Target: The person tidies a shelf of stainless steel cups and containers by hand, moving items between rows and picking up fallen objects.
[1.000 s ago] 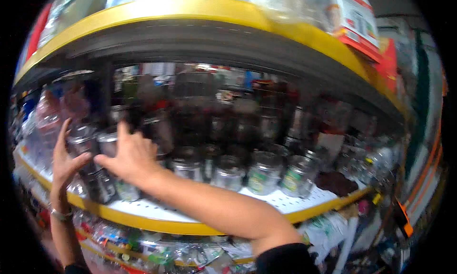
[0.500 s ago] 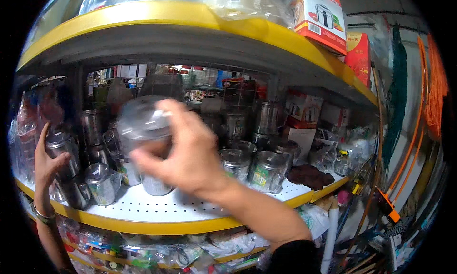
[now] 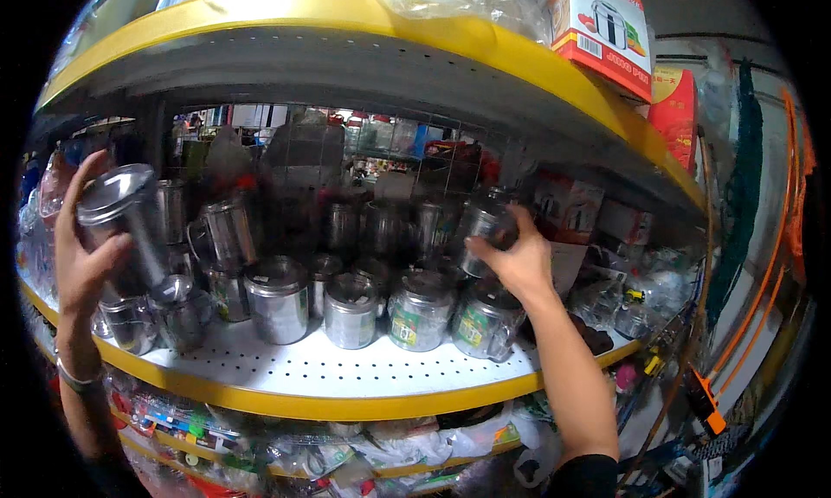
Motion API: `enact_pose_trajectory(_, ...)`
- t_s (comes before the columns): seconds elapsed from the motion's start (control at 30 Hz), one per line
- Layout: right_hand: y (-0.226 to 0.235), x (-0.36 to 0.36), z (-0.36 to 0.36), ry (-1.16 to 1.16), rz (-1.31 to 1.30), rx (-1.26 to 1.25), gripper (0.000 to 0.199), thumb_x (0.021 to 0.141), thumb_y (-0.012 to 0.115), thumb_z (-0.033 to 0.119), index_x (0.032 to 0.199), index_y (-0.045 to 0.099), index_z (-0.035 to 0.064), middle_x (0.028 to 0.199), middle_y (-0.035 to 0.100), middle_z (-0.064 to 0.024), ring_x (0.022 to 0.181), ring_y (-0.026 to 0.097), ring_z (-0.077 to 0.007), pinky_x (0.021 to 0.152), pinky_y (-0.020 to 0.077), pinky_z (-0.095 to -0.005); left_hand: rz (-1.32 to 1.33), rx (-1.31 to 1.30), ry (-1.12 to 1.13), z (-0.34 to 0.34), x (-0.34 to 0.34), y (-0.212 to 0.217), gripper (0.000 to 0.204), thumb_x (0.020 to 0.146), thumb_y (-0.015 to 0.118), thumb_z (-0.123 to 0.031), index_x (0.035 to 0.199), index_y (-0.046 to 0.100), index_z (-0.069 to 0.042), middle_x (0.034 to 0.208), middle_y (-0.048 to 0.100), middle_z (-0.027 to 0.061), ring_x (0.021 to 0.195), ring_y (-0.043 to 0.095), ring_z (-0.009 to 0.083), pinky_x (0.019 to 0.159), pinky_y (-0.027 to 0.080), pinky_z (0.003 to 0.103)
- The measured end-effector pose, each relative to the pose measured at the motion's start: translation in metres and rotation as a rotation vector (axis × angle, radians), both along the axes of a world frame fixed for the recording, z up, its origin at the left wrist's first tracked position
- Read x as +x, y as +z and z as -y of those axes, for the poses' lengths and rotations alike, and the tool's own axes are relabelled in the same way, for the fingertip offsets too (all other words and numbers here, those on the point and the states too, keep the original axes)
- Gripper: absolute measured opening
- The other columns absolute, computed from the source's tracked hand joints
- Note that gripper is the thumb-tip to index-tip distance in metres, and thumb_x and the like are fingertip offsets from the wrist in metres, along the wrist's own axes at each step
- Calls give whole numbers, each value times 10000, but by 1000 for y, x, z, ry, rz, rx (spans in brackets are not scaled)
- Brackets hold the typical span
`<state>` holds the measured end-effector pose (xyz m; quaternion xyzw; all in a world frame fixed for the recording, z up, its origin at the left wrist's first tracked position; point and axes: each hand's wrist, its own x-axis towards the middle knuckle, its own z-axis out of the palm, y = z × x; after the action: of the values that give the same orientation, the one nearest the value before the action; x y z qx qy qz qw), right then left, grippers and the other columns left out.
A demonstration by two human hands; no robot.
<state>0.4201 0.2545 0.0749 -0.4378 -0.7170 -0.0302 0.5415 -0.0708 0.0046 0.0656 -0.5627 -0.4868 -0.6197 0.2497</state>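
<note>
My left hand (image 3: 85, 251) is wrapped round a tall lidded steel mug (image 3: 125, 217), tilted above the mugs at the shelf's left end. My right hand (image 3: 519, 256) grips a darker steel mug (image 3: 483, 225) between thumb and fingers. It sits just above a lidded mug with a green label (image 3: 485, 321); whether the two touch is hidden. Along the front of the white perforated shelf (image 3: 346, 377) stand a wide steel mug (image 3: 277, 303), a smaller lidded mug (image 3: 351, 312) and another green-labelled mug (image 3: 420, 312). More steel mugs fill the dim back row.
A yellow-edged upper shelf (image 3: 303, 13) overhangs the mugs, carrying a boxed pot (image 3: 606, 35). Wire mesh closes the back. Bagged glassware (image 3: 640, 303) lies at the right end. Packaged goods fill the shelf below. Orange cord and a broom (image 3: 705, 403) hang at right.
My right hand has moved from the middle, where it held a clear-topped mug, to the mug at right. The left hand's mug now tilts more. The view has shifted slightly.
</note>
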Motion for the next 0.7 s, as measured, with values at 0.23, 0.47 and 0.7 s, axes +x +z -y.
enact_pose_trajectory(0.23,-7,-12,-54,-45,276,-270,1000,721,859,522,1432,440,-43,1301,643,-271,1197,635,-431,1010,515,-473,0,-183,-358,-79,156,20,1070,624,921,-458,1426,473,90,1267,629,180,1180,616,251,1043,469,360)
enact_pose_trajectory(0.47,-14,-7,-61,-155,354,-187,847,702,849,530,1354,540,85,1234,680,-236,1152,655,-422,999,517,-474,131,-328,-620,-180,238,14,982,666,923,-335,1407,469,123,1264,643,216,1126,653,240,988,521,341)
enact_pose_trajectory(0.7,-22,-3,-65,6,267,-116,779,730,863,431,1331,562,37,1283,650,-253,1188,634,-417,1000,510,-472,134,-168,-538,-246,280,-3,928,605,903,-393,1318,567,97,1025,727,241,883,739,296,813,583,361)
